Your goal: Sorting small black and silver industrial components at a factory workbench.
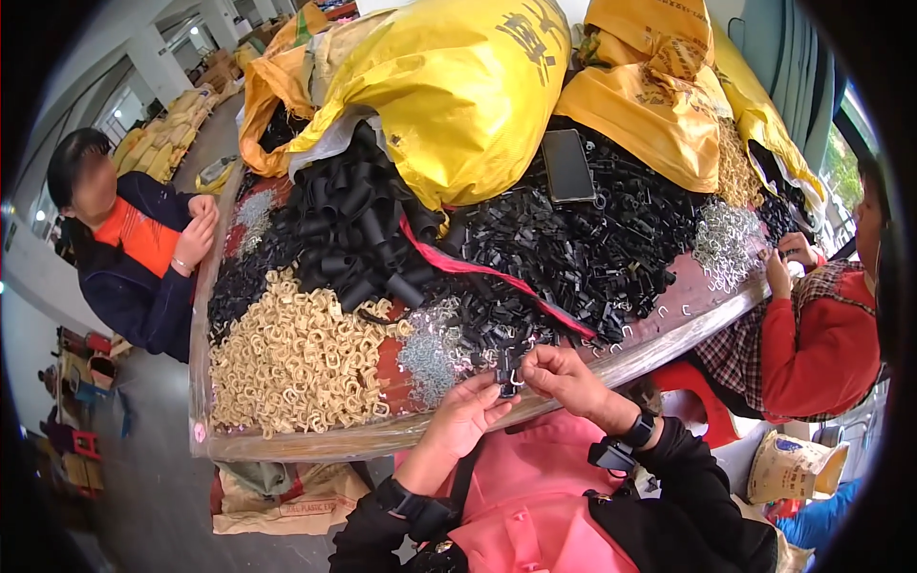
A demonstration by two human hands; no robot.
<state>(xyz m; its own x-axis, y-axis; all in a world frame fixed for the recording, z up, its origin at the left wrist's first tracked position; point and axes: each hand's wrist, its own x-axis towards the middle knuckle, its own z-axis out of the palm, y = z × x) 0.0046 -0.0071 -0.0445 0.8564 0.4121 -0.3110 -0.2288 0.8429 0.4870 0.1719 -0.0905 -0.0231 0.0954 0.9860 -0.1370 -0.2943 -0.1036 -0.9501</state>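
While both hands are meeting just above the near edge of the tabletop [315, 444], I am watching them working on a small black plastic clip [507, 375]. My left hand [468, 413] is curling loosely, its fingertips pinching the lower end of the clip, and my right hand [564, 374] is closing thumb and forefinger on the upper end of the same piece. The clip is sitting between the two hands, right over the tabletop rim and just beside a scatter of small silver metal rings [428, 351].

Behind the rings a broad heap of black plastic parts [592, 248] is spreading across the middle of the tabletop, with a dark phone [567, 165] lying flat on top of it. To the left of that heap a pile of short black tubes [349, 229] is resting, and nearer the front left corner a mound of beige plastic loops [291, 363] is covering the surface. A red strap [497, 277] is running diagonally across the black parts. Big yellow sacks [458, 86] are leaning at the far side.

A person in a dark and orange jacket [134, 258] is sitting at the left end of the tabletop, and another person in a red sleeve [821, 344] is handling parts at the right end.
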